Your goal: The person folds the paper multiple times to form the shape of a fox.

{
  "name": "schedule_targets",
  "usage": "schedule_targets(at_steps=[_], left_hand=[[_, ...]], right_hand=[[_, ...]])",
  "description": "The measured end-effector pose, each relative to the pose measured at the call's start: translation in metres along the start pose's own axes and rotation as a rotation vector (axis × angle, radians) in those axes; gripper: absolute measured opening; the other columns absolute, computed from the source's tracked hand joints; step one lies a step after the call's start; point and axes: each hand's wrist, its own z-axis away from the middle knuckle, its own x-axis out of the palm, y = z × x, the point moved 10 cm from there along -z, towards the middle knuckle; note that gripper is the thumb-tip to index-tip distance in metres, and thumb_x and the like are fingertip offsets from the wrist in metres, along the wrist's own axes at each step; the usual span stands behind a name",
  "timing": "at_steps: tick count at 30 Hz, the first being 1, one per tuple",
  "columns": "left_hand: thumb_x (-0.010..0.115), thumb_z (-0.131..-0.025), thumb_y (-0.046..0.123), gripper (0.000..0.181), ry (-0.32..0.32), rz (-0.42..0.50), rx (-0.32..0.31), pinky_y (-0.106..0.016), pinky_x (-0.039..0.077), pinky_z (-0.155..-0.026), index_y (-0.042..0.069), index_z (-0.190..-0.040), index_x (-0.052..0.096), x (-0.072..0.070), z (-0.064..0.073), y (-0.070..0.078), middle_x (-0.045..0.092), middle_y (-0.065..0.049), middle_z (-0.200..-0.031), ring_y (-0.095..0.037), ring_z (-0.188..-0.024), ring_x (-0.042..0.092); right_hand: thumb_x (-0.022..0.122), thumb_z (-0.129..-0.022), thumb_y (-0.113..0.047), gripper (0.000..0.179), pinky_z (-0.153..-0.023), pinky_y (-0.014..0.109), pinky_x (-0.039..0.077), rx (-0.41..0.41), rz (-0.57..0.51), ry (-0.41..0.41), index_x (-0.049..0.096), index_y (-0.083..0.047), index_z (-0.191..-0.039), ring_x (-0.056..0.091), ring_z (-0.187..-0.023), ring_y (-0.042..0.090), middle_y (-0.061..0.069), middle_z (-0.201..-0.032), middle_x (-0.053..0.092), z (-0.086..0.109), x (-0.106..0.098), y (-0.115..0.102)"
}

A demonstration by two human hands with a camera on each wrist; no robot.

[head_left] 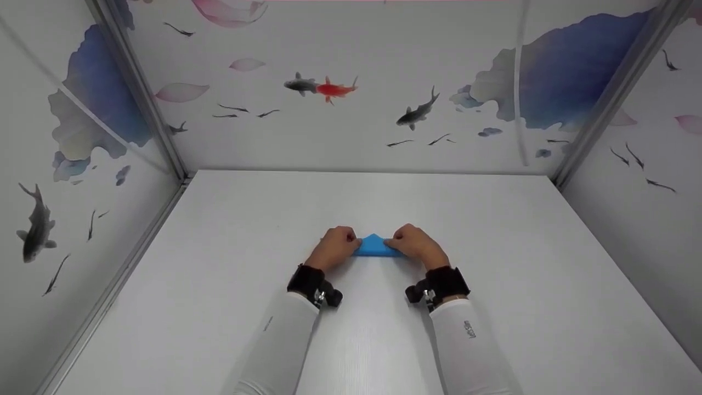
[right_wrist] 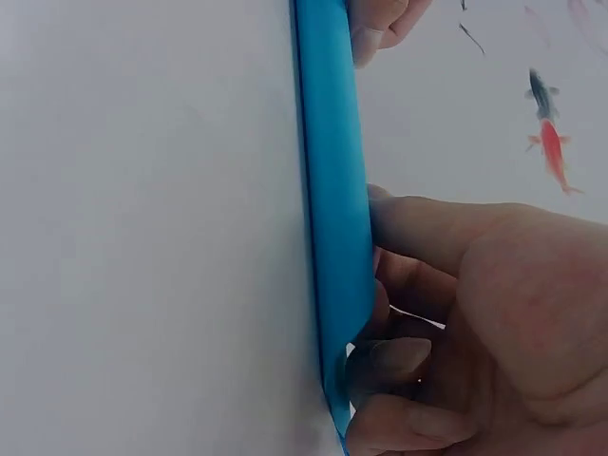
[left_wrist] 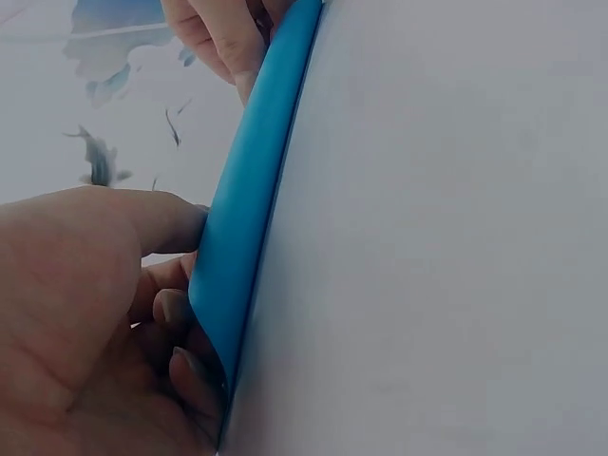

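Observation:
A folded sheet of blue paper (head_left: pixel 375 246) lies on the white table, its pointed tip toward the back wall and a straight folded edge toward the person. At its left end the left hand (head_left: pixel 337 245) pinches the paper, thumb on top and fingers curled beneath. The right hand (head_left: pixel 417 244) pinches the opposite end in the same way. Seen from the left wrist, the near edge of the blue paper (left_wrist: pixel 261 180) bulges in a rounded fold. From the right wrist, the right thumb (right_wrist: pixel 427 228) presses against that fold, with the other fingers partly hidden behind the paper.
The white tabletop (head_left: pixel 373 203) spreads around the hands. Behind it stands a white back wall (head_left: pixel 351 142) printed with fish and petals, with side walls at left and right. Both wrists wear black straps (head_left: pixel 447 282) with small cameras, over white sleeves.

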Motion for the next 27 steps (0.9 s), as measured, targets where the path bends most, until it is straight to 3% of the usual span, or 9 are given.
schedule_targets(at_steps=[8, 16, 27], left_hand=[[0.058, -0.095, 0.026, 0.021, 0.015, -0.028, 0.0, -0.029, 0.042, -0.067, 0.009, -0.088, 0.066, 0.0012, 0.0006, 0.002, 0.06, -0.002, -0.081, -0.016, -0.073, 0.051], [0.056, -0.094, 0.025, 0.021, 0.004, -0.036, -0.007, -0.03, 0.045, -0.071, 0.008, -0.093, 0.068, 0.0001, 0.0005, 0.0031, 0.064, -0.003, -0.087, -0.016, -0.076, 0.053], [0.057, -0.094, 0.026, 0.022, -0.006, -0.008, -0.005, -0.03, 0.045, -0.071, 0.008, -0.092, 0.068, 0.0017, 0.0002, -0.0017, 0.064, -0.002, -0.086, -0.016, -0.076, 0.054]], right_hand=[[0.057, -0.095, -0.041, 0.05, -0.093, 0.045, 0.046, 0.016, -0.036, -0.008, 0.063, 0.0, -0.122, 0.057, -0.099, 0.026, 0.015, -0.119, 0.064, 0.0003, 0.0017, 0.003], [0.057, -0.094, -0.044, 0.056, -0.099, 0.048, 0.043, 0.034, -0.049, -0.009, 0.059, -0.001, -0.129, 0.057, -0.109, 0.029, 0.016, -0.128, 0.06, -0.0007, 0.0011, 0.0068], [0.057, -0.093, -0.044, 0.057, -0.099, 0.048, 0.043, 0.035, -0.054, -0.013, 0.057, -0.001, -0.13, 0.055, -0.11, 0.029, 0.017, -0.129, 0.059, 0.0011, 0.0017, 0.0067]])
